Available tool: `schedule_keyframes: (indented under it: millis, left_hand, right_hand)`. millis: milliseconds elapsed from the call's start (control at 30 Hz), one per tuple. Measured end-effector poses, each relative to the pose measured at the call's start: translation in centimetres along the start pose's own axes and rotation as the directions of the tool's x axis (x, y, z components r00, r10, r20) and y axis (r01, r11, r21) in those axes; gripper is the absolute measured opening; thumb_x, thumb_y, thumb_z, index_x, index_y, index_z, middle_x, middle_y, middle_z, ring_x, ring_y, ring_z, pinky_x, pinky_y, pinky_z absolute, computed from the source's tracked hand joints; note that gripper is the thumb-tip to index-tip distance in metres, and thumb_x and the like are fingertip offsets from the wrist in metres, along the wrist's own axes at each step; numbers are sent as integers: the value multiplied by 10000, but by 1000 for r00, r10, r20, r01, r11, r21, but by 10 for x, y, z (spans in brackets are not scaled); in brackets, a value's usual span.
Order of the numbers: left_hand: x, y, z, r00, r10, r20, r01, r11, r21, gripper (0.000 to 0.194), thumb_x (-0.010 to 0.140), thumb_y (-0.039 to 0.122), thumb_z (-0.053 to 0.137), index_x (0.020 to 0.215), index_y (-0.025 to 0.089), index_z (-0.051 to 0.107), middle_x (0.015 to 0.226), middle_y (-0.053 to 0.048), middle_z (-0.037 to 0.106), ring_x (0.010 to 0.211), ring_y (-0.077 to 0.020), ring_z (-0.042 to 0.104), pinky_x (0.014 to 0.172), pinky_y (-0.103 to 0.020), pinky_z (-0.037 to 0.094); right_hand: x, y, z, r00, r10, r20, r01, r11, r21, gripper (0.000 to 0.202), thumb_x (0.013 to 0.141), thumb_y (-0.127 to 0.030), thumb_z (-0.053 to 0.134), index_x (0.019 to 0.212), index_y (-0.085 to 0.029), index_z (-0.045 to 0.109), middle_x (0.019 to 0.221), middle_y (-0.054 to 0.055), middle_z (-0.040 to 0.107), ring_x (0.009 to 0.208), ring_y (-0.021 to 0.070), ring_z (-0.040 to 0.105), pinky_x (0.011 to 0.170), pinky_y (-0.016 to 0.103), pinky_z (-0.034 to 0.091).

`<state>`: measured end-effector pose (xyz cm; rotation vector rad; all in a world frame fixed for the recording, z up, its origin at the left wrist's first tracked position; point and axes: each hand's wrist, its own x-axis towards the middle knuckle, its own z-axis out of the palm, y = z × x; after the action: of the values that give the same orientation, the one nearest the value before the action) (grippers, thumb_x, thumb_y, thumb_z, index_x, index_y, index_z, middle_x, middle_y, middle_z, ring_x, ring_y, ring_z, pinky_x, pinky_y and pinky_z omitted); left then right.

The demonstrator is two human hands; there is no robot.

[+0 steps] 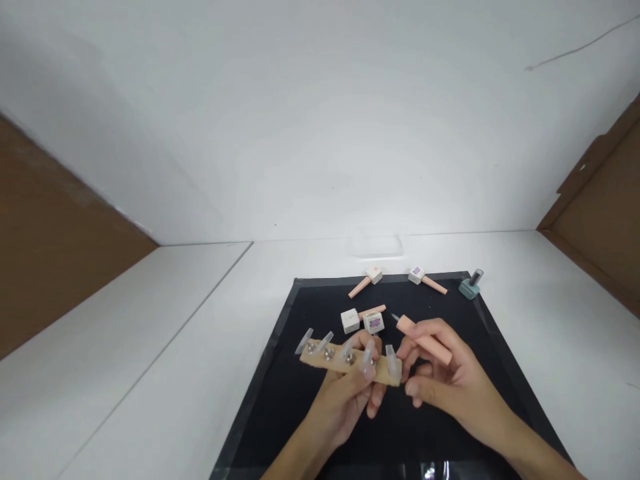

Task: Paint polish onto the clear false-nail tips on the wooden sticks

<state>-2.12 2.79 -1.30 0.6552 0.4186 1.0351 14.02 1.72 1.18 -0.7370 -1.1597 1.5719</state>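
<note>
My left hand (350,393) grips a beige strip (320,359) from below, over the black mat. Several clear nail tips (393,362) stand on the strip, with small shiny round pieces at their bases. My left thumb presses beside one of the tips. My right hand (453,380) is beside the strip's right end and holds a peach brush handle (426,341) between its fingers. The thin brush tip (395,317) points up and to the left, away from the nail tips.
White square bottles (351,321), (373,323) lie behind the strip near a peach handle (373,311). Farther back are two bottles with peach handles (374,275), (417,275). A teal bottle (469,288) stands at the back right of the black mat (280,400). Behind lies a clear tray (377,247).
</note>
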Motion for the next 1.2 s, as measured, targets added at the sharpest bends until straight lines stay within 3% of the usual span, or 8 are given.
schedule_keyframes:
  millis: [167,333,433,600,800,900,1067,1200]
  left_hand:
    - [0,-3,-1,999,-24,30,23,999,34,312,680,243,789,739,179,490,624,74,550,380,-5,480,318,-50,361]
    - [2,-9,-4,987,-59,147,45,995,94,227,738,283,743,798,188,546,504,78,530,331,-12,427,302,-57,344]
    - [2,-4,-5,986,-36,165,19,994,108,240,736,313,740,737,172,545,495,69,525,305,-4,381,285,-62,304]
    - [-1,18,-10,998,14,-68,-1,984,178,306,689,350,771,681,162,530,501,71,497,316,5,373,296,-58,265]
    - [4,25,-14,966,-25,-258,108,944,311,413,578,435,819,637,155,521,411,82,460,293,-5,336,277,-78,231]
    - [6,21,-12,962,-55,-269,146,932,331,438,547,451,829,616,153,516,412,75,475,297,-13,368,280,-88,260]
    - [5,7,-9,974,-163,-155,205,926,318,400,550,393,841,645,153,535,419,74,494,316,-21,408,295,-93,318]
    - [2,-6,-13,975,-192,-110,219,916,335,393,551,385,841,664,157,541,383,80,497,289,-22,397,282,-99,340]
  right_hand:
    - [-3,11,8,998,-31,-55,33,999,32,284,721,-270,790,890,-256,563,808,-25,574,663,94,578,593,206,527]
    - [-3,11,7,1000,8,-8,-7,995,99,307,719,-210,794,932,-273,582,818,-36,624,717,87,611,643,194,518]
    - [0,4,-3,996,-16,-85,21,998,52,311,697,-228,809,936,-270,616,809,-30,641,705,89,610,618,182,506]
    - [7,-6,-26,909,-155,-387,114,985,-127,172,770,-383,723,856,-240,679,599,-55,530,508,68,466,465,176,402]
    - [12,-7,-34,854,-172,-492,78,976,-205,229,791,-415,660,794,-189,697,494,-66,423,464,77,381,441,209,316]
    - [11,-9,-31,877,-134,-461,97,990,-103,175,744,-364,719,796,-214,648,501,-79,433,447,78,389,438,210,322]
    - [3,-14,-27,960,-111,-257,126,991,43,258,700,-378,775,624,-176,633,705,-27,503,481,61,414,440,217,325]
    - [-1,-13,-22,993,-32,-112,43,994,99,298,745,-463,733,691,-190,628,565,-58,428,482,73,365,463,212,283]
